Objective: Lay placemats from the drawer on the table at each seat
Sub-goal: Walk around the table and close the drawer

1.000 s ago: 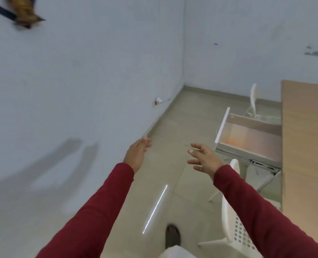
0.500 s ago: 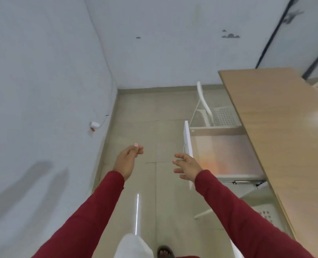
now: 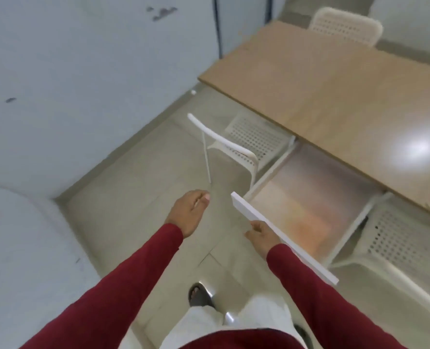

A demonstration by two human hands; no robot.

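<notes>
Meanwhile, the white front of the open drawer (image 3: 281, 233) under the table (image 3: 334, 102) is being touched by the right hand (image 3: 260, 236); its grasp cannot be told. The left hand (image 3: 188, 212) is being held loose beside the drawer, grasping nothing. No writing is being shown.

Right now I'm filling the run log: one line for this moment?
drawer: open | right hand: at drawer front | left hand: free, holds nothing | table: no placemat visible
</notes>
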